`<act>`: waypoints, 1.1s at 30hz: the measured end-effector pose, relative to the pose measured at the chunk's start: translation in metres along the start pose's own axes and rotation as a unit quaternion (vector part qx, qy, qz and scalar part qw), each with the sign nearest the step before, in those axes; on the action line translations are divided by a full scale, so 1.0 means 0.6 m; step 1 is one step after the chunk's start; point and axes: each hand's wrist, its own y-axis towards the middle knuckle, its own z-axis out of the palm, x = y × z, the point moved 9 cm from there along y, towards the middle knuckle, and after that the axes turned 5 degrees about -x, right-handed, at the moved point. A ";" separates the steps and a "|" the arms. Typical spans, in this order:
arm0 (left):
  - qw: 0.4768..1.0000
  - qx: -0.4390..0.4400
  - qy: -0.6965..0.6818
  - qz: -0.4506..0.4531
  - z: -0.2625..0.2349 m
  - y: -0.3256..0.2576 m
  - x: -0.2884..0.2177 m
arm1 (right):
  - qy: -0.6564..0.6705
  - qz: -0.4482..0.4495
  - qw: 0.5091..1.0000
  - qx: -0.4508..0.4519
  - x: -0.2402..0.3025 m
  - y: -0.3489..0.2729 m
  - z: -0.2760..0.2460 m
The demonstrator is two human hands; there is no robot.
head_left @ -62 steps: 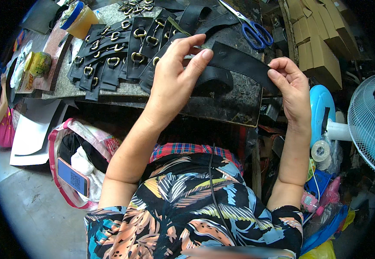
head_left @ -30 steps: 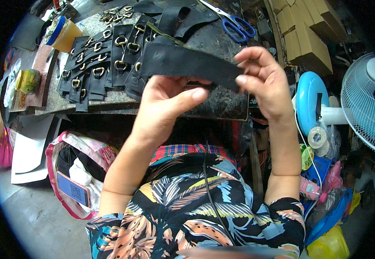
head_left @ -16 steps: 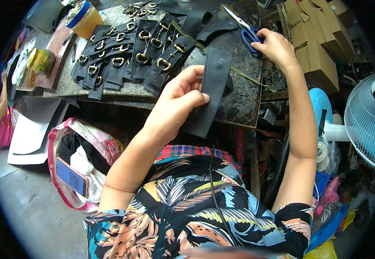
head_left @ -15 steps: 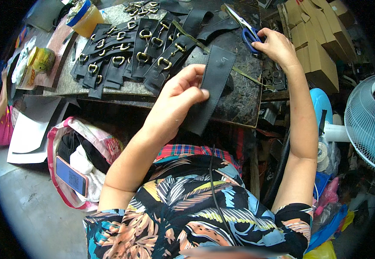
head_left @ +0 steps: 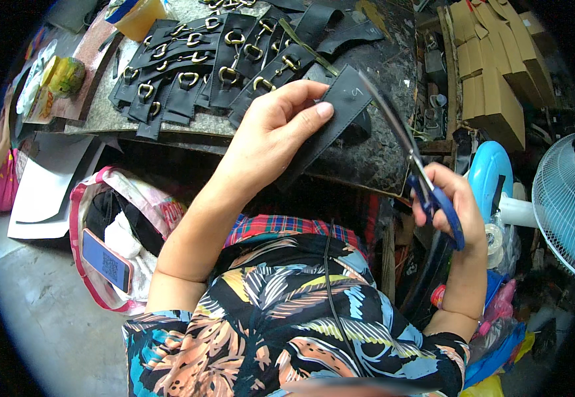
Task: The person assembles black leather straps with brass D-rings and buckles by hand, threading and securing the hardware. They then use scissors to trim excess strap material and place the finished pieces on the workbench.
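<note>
Between thumb and fingers, my left hand (head_left: 277, 126) grips a black stitched strap (head_left: 333, 119) in front of the workbench, its marked end tilted up to the right. My right hand (head_left: 459, 198) is closed around the blue handles of a pair of scissors (head_left: 406, 135). The scissor blades point up and left, their tips close to the strap's upper end; whether they touch it I cannot tell. Beyond my left hand lies a pile of black straps (head_left: 195, 73) with brass-coloured rings and buckles, overlapping on the bench.
A jar (head_left: 135, 20) and a yellow container (head_left: 67, 78) stand at the bench's left. Below is a pink-edged bag (head_left: 79, 264) with a phone (head_left: 105, 260) on it. On the right are cardboard boxes (head_left: 495, 106) and a fan (head_left: 562, 205).
My right hand has taken the scissors off the bench and drawn them back toward me, blades now pointing up. My left hand has shifted slightly, still holding the strap.
</note>
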 end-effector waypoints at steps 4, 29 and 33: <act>0.998 0.001 0.053 0.029 0.001 0.002 -0.007 | -0.022 0.052 0.998 -0.001 -0.007 -0.026 0.004; 0.988 0.059 -0.129 -0.057 0.013 -0.001 0.005 | 0.032 0.047 0.997 0.044 -0.023 -0.027 0.015; 0.971 0.078 -0.198 -0.110 0.017 -0.004 0.011 | 0.109 0.036 0.990 0.076 -0.019 -0.026 0.032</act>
